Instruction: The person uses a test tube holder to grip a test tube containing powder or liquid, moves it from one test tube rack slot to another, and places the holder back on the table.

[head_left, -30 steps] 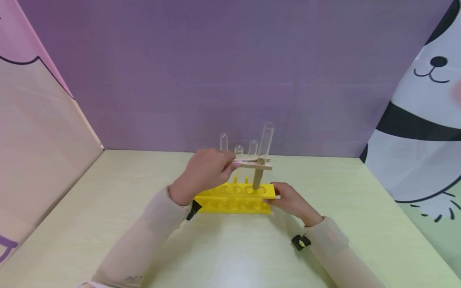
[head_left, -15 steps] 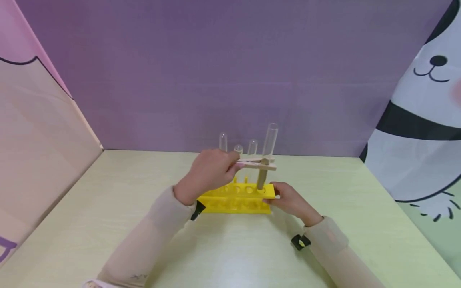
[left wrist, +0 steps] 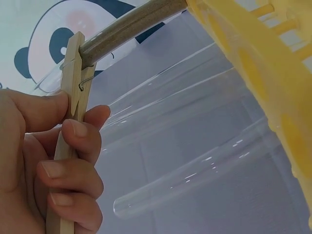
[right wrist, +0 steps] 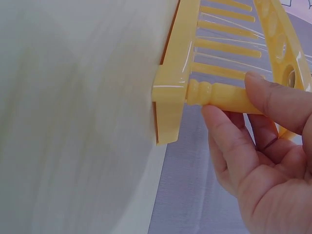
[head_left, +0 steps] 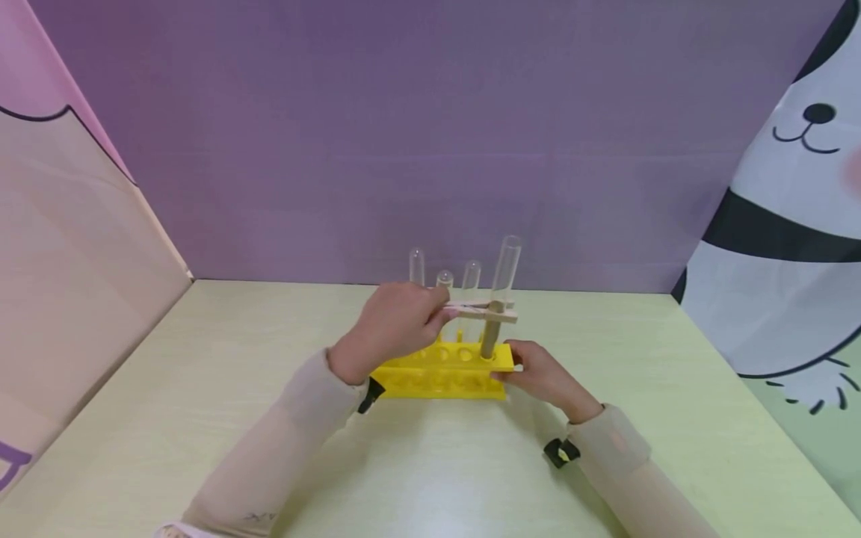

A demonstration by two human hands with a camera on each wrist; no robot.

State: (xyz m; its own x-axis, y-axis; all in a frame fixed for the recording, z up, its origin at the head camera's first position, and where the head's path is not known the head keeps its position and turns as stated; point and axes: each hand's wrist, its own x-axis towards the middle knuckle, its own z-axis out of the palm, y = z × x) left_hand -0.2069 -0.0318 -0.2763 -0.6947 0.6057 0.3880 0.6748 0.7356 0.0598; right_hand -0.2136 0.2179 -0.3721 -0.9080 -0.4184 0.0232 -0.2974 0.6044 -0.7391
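Observation:
My left hand (head_left: 400, 325) grips a wooden test tube holder (left wrist: 74, 73), fingers curled round its handles in the left wrist view. Clamped in its jaws is a glass test tube (head_left: 507, 265), tilted slightly, its lower part full of a brown, sand-like material (left wrist: 131, 31). The tube's lower end is at the rightmost hole of the yellow test tube rack (head_left: 437, 371). With thumb and fingers, my right hand (head_left: 548, 381) holds the rack's right end post (right wrist: 226, 96). Several clear test tubes (left wrist: 170, 180) stand upside down on pegs at the rack's back.
The rack stands on a pale wooden table (head_left: 457, 471). Behind it rises a purple backdrop (head_left: 430, 149), with a printed panda panel (head_left: 794, 299) at the right and a pale panel (head_left: 67, 246) at the left. Black wrist cameras (head_left: 562, 453) hang below the sleeves.
My left hand has shifted right with the holder and filled tube, then lowered them slightly, bringing the tube's end down at the rightmost hole. The right hand and rack have stayed put.

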